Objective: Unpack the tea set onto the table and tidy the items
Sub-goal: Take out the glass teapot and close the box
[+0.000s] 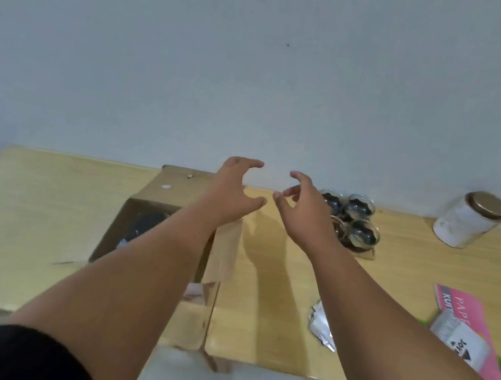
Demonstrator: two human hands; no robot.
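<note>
Both hands empty, left hand point(233, 184) and right hand point(299, 207) fingers spread, cardboard box point(158, 210) contents dark, blurred

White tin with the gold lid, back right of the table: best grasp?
Wrap the right hand around the white tin at its cylindrical side wall, coming from the near left. It stands upright with clear table around it; the gold lid may only lift off.

A pale yellow wood-grain tabletop point(262, 286) carries an open brown cardboard box point(158, 210) at centre-left, four clear glass cups point(352, 223) clustered on brown card, a white tin with a bronze lid point(469, 220), a pink paper booklet point(464, 314) and a crumpled silver wrapper point(322, 325).
</note>
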